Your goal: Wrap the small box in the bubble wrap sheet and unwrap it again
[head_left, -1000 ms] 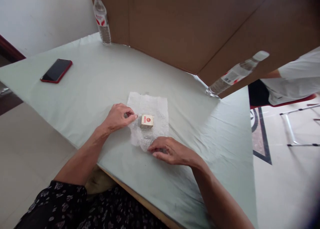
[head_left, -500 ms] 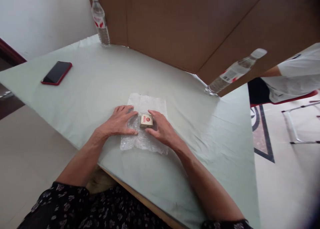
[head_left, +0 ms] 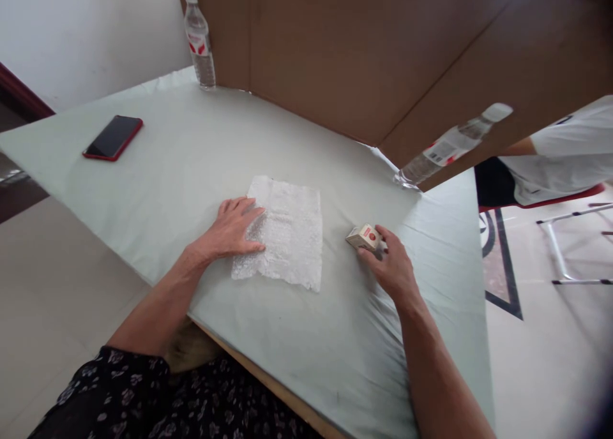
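Note:
A sheet of bubble wrap [head_left: 292, 238] lies flat on the pale green tablecloth [head_left: 287, 324]. My left hand [head_left: 234, 230] rests on its left edge, fingers spread, holding nothing. To the right of the sheet, my right hand [head_left: 390, 260] grips a small cream-coloured box [head_left: 364, 236] with red print between thumb and fingers. The box is tilted, close to the cloth; whether it touches the cloth I cannot tell.
A phone in a red case [head_left: 113, 138] lies at the left. One water bottle [head_left: 200, 43] stands at the back; another bottle [head_left: 450, 147] is at the right, by a brown cardboard panel [head_left: 330, 56]. A person in a white sleeve [head_left: 569, 133] sits beyond it.
My right hand has carried the small box off the bubble wrap to the right. My left hand has stayed almost where it was at the sheet's left edge.

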A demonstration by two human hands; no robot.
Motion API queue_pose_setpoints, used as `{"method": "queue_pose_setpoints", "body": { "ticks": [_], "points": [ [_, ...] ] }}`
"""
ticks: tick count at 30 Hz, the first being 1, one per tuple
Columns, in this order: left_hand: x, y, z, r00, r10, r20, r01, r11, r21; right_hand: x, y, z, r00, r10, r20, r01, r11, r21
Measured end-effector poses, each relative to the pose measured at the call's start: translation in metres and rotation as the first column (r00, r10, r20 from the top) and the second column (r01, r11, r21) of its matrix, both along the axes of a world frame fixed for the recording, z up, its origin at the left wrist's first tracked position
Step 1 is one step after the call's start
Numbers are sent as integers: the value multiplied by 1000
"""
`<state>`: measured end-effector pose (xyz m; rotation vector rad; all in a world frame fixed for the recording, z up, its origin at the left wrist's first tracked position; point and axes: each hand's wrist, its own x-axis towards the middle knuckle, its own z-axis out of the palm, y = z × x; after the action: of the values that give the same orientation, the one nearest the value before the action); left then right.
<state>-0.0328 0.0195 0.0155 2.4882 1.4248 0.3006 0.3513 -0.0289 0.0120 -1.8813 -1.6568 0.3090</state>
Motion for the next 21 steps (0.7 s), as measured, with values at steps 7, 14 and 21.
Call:
{"method": "queue_pose_setpoints", "body": {
  "ticks": [7,14,21],
  "points": [
    [2,1,-1,999,-27,-17,27,1000,-16,-66,-13,23,960,246,136,-275,920,279],
    [1,2,-3,1000,-24,-12,24,999,-27,-132,15,5,775,593,216,-583,804,-115],
    [-6,5,0,1000,-20,-1,20,995,-100,-122,28,-7,710,660,246,-614,751,-242]
  ]
}}
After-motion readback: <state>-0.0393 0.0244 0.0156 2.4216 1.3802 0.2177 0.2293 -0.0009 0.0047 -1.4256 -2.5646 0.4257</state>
